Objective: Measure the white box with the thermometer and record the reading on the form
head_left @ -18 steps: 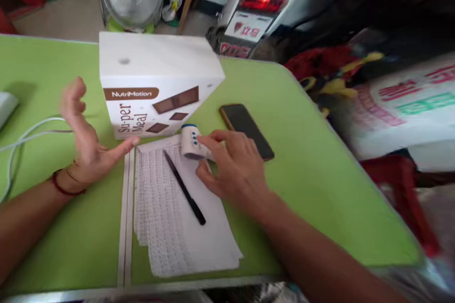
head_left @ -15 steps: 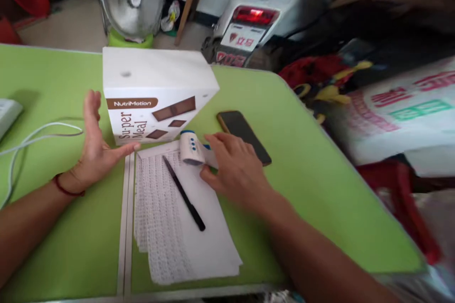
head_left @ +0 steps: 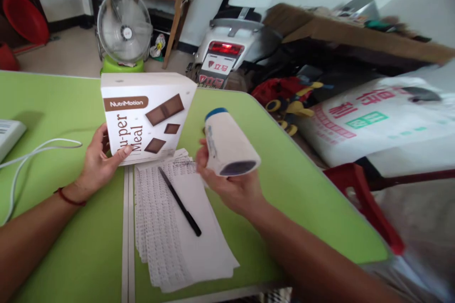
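Note:
A white NutriMotion box with brown bars printed on its front stands on the green table. My left hand grips its lower left corner, thumb on the front face and fingers behind. In my right hand is a white infrared thermometer with a blue rim, raised above the table; its dark oval end faces me. The fingers wrap its handle, which is mostly hidden. Below lie handwritten sheets of paper, with a black pen across them.
A white cable runs beside a white block at the left. Beyond the table stand a fan and a scooter. A red chair and a white sack are at the right.
My left hand has closed on the box's corner. My right hand has lifted the thermometer off the papers and turned it. The phone is now out of sight. The view has tipped upward.

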Available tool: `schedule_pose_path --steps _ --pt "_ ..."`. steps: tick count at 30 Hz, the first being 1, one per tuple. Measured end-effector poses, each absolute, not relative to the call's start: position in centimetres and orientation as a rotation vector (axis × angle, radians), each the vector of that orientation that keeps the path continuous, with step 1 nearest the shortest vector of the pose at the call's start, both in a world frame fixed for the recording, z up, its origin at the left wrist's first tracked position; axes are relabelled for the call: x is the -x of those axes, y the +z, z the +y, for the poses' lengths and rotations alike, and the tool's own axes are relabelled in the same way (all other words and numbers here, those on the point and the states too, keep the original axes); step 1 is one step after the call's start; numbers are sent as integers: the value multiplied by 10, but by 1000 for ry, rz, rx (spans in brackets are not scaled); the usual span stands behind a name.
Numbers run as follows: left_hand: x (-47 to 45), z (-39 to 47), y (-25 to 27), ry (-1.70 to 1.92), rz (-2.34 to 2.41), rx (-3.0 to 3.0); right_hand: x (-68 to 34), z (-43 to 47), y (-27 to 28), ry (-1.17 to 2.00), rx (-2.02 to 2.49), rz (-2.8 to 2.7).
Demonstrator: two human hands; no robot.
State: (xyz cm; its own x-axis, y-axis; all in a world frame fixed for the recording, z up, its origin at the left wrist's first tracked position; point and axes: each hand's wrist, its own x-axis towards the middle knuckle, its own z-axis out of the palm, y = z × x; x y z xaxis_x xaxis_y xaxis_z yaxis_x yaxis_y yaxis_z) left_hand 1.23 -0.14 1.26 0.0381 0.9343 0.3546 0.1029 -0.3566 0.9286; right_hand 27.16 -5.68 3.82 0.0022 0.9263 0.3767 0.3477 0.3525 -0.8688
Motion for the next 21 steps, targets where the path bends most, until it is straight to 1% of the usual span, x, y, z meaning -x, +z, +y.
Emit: schedule_pose_path --steps 2,5,16,21 --pt "-13 -5 14 1370 1060 -1527 -249 -62 54 1068 1054 -1571" --pt "-14 -8 15 1301 1060 -1518 -222 -61 72 1326 966 -1487" --pt "-13 -10 20 1219 1073 -1545 -199 -50 60 1502 978 -1130" --pt "-13 -11 19 1226 1054 -1568 -202 -50 57 1554 956 -1095"
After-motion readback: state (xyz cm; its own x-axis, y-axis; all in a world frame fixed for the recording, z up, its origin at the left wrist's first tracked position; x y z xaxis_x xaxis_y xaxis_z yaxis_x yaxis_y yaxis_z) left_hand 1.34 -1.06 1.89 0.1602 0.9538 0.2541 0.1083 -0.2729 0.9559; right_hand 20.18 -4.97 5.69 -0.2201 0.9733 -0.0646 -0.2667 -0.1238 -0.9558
